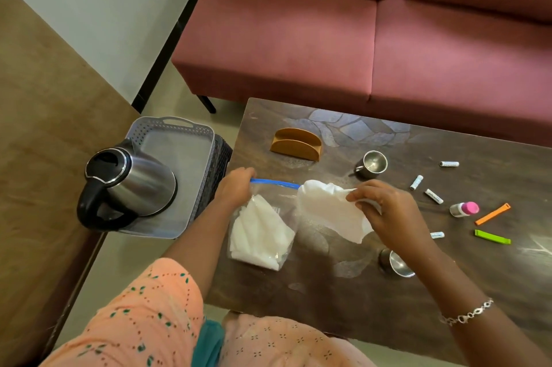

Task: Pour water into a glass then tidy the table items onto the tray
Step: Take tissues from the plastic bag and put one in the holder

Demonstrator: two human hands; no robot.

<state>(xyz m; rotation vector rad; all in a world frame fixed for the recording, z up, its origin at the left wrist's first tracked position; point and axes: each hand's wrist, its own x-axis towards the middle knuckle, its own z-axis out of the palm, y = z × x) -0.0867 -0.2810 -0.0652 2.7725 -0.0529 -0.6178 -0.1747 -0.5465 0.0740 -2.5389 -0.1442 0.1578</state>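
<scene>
The left hand is pinching the blue zip strip of the clear zip bag. Its fingers are curling round the strip's 9 o'clock end and lifting the mouth. The right hand is gripping a loose white napkin at the bag's 3 o'clock side, with thumb and fingertips closing on the crumpled edge. A napkin stack is lying inside the bag.

Likely faults:
- With only one end of the strip held, the mouth is sagging, so the napkin may catch on the zip and tear or bunch.
- The right forearm is crossing just above the near steel cup, so a wide elbow swing may tip it. Its contents cannot be told.

Surroundings: the grey tray is sitting at 9 o'clock, off the table on a dark basket. The electric kettle is occupying the tray's near corner, limiting space for the other items. Waiting from 1 to 3 o'clock:
- the far steel cup
- a napkin holder
- batteries
- a pink-capped bottle
- an orange clip
- a green clip
</scene>
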